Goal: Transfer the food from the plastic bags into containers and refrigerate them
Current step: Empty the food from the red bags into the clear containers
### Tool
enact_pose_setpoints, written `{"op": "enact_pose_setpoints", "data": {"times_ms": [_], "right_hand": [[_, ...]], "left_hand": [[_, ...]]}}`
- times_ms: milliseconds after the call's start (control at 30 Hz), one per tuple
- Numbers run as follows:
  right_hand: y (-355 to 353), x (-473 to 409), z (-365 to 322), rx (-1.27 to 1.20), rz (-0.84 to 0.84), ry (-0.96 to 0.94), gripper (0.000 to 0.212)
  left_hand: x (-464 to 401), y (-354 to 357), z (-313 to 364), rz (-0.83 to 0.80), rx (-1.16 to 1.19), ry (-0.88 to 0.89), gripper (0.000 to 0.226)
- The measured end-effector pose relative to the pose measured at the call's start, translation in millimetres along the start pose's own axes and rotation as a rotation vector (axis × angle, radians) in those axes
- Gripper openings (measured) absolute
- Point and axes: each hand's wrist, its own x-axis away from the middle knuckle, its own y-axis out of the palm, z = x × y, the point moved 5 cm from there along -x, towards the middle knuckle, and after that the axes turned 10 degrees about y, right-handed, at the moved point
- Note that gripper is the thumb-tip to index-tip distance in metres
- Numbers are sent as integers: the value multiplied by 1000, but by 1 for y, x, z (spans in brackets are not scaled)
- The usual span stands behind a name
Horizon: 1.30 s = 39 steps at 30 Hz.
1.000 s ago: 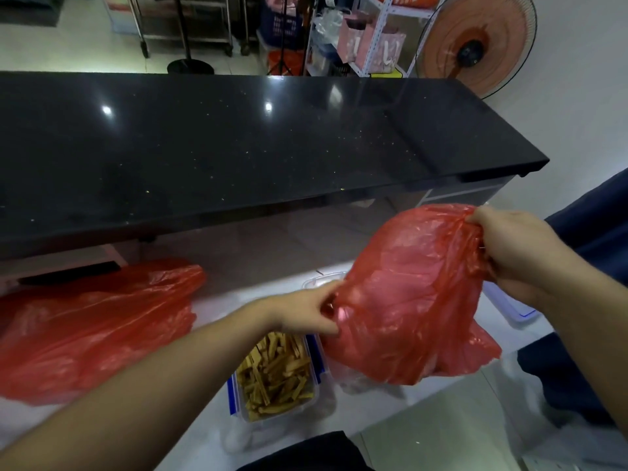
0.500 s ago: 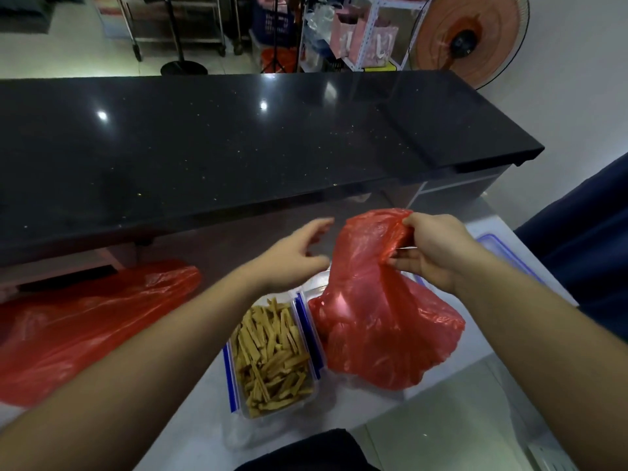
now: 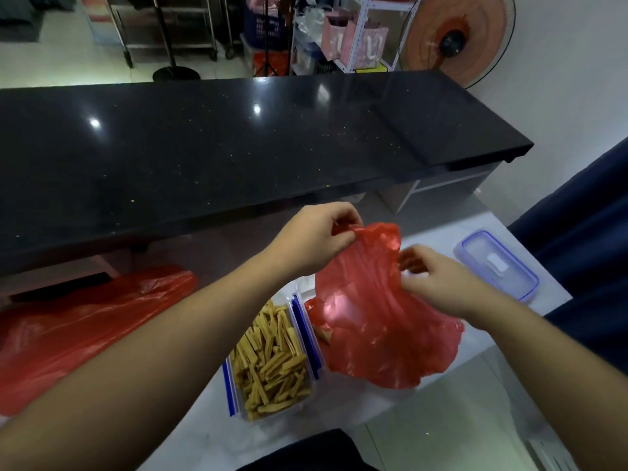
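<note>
White surface sits below a raised black counter; an orange fan and shelves stand behind it. Your left hand pinches the upper edge of the red bag between thumb and curled fingers, holding it up. Your right hand is at the bag's right edge with fingers curled into the plastic; the view is blurred there, but it appears to grip the bag. The bag hangs from both hands and drapes over a clear tub, of which only the left rim shows. A small tan piece shows at the bag's lower left edge. Just beside that tub on the left, touching it, a second tub with blue clips holds tan food sticks. A blue-rimmed lid lies flat to the right, apart from the bag. Another red bag lies at the far left of the surface.
</note>
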Motion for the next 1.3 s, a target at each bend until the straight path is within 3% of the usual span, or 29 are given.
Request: {"op": "enact_pose_setpoints", "data": {"times_ms": [67,133,200,300,367,433,767,1167,1300], "right_hand": [[3,2,32,223,-104,64,59],[3,7,56,270,-202,131,72],[4,11,73,315,-242,155,71],[1,9,90,457,-70,102,47],[-4,10,91,382,17,99,18],[-10,14,83,323,24,95,6],[-38,35,3,-106,-7,34,15],[-63,50,-74,-126,52,-181,24],[-76,55,-81,-283,102,-237,31]], "left_hand": [[-1,-4,-2,24,12,-7,8],[-1,-8,-4,51,19,-32,9],[-2,-14,-6,82,19,-58,9],[-4,-21,-8,119,44,-82,10],[-3,-24,-11,130,53,-96,9],[-1,-27,-13,152,67,-105,7],[12,-47,-23,211,134,-193,4],[9,-66,-22,300,229,-245,5],[3,-69,-10,338,333,-227,3]]}}
